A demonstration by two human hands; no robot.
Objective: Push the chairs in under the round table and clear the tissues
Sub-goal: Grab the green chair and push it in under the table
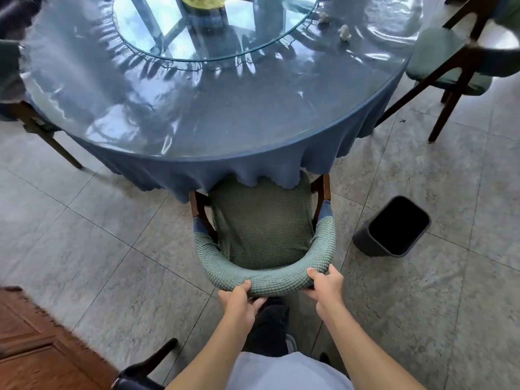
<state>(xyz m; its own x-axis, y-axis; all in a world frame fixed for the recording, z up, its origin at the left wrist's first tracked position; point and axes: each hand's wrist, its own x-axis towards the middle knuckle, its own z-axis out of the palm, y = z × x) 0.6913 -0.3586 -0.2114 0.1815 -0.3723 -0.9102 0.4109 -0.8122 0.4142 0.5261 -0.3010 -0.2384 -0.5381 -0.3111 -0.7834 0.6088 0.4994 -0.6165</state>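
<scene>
Green chair (261, 229): both hands grip backrest | chairs: 3 | tissues (344, 32): 2

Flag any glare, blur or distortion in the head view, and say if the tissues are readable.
Head view: strong window glare on the clear cover of the round table and the glass turntable; wide-angle bending at the edges, with soft blur in the corners; the chair and both hands, left hand and right hand, are sharp; the tissues are small pale blobs, with little detail.
</scene>
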